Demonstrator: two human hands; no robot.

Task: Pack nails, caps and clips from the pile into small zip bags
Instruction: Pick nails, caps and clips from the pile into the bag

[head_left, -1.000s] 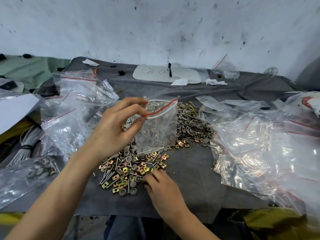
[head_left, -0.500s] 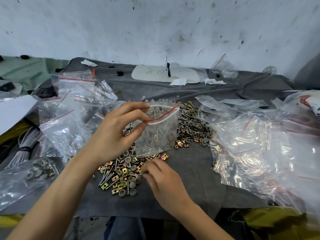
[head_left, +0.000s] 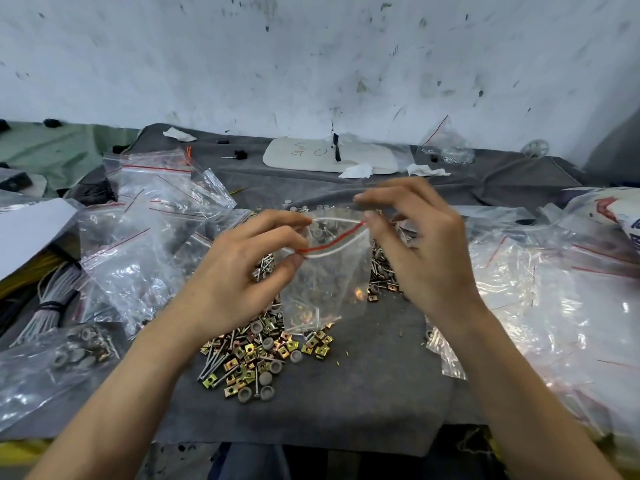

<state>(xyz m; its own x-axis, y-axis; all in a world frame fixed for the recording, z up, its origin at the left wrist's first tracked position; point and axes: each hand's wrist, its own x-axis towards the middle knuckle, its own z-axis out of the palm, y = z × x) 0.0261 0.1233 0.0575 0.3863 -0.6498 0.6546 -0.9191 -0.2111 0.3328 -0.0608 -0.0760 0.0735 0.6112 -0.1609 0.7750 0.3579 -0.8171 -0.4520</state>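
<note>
A small clear zip bag [head_left: 325,282] with a red stripe at its mouth hangs over the pile, its mouth held wide. My left hand [head_left: 242,275] pinches the left end of the mouth between thumb and fingers. At the right end of the mouth is my right hand [head_left: 415,251], whose thumb and fingertips pinch the rim; its other fingers arch above. A few clips lie at the bag's bottom. The pile of nails, grey caps and brass clips [head_left: 259,355] spreads on the grey cloth [head_left: 381,393] below and behind the bag.
Heaps of clear zip bags lie at the left [head_left: 145,237] and right [head_left: 554,289]. A filled bag [head_left: 69,358] sits at the near left, beside bundled grey cable [head_left: 52,296]. A white board [head_left: 329,157] lies near the wall.
My right hand has risen from the pile to the right end of the bag's mouth. The bag has moved a little to the right, and its mouth is spread wider.
</note>
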